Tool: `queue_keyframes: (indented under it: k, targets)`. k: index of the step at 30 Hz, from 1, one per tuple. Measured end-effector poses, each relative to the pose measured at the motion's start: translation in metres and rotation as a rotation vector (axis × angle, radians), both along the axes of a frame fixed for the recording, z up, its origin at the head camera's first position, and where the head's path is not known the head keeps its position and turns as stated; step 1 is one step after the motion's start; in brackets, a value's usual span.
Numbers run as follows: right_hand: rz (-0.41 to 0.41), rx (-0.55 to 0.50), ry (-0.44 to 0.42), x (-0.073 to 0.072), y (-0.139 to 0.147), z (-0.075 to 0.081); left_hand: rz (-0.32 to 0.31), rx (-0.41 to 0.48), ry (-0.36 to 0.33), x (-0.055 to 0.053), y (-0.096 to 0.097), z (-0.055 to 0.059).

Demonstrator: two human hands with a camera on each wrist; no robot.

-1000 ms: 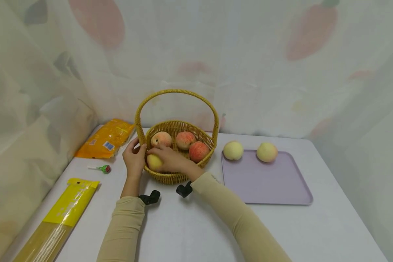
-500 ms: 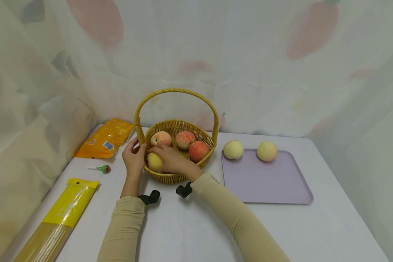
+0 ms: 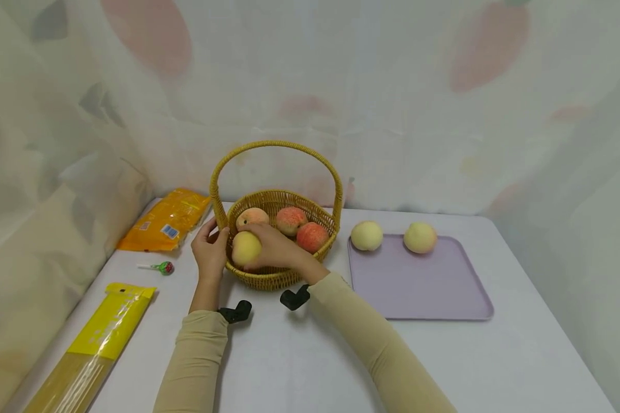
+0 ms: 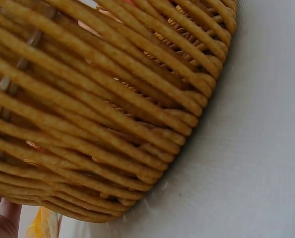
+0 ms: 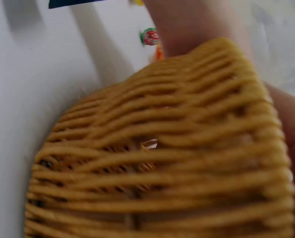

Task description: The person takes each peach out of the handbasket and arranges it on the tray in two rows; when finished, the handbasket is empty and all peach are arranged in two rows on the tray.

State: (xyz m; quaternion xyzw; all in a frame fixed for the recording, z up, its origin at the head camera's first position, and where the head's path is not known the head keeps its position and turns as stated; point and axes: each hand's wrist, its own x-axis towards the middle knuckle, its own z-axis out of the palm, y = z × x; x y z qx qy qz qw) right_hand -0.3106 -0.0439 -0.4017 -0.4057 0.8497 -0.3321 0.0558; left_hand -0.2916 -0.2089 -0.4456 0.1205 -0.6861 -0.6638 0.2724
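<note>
A wicker basket (image 3: 268, 281) with a tall arched handle stands upright near the back of the table. My left hand (image 3: 209, 252) grips its left side at the foot of the handle. In the left wrist view the basket's woven wall (image 4: 112, 109) fills most of the picture, with a bit of my left hand at the lower left corner. My right hand (image 3: 275, 248) reaches over the front rim and holds a yellow peach (image 3: 247, 248) at the basket's left side. Three redder peaches, one being the right-hand peach (image 3: 312, 237), lie inside.
Right of the basket lies a lilac tray (image 3: 423, 287), with a pale peach (image 3: 367, 236) at its left corner and another pale peach (image 3: 421, 237) on its back edge. On the left are an orange packet (image 3: 167, 221), a lollipop (image 3: 163, 267) and a yellow pack of noodles (image 3: 95, 344).
My right hand has raised the yellow peach slightly, and more of the fruit shows now. The left hand stays at the basket's left side.
</note>
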Motion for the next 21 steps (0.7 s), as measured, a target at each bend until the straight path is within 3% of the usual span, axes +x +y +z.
queue_keyframes:
  k: [11, 16, 21]
  targets:
    - [-0.03, -0.228, -0.088, 0.004, 0.032, 0.012, -0.008, -0.011, -0.019, 0.001, 0.003, 0.003]
    - [-0.023, -0.272, -0.102, 0.009, 0.042, 0.019, 0.018, -0.002, -0.035, 0.001, -0.001, 0.003]
    - [-0.024, -0.333, -0.172, 0.015, 0.055, 0.03, 0.018, 0.017, -0.055, -0.001, -0.001, 0.001]
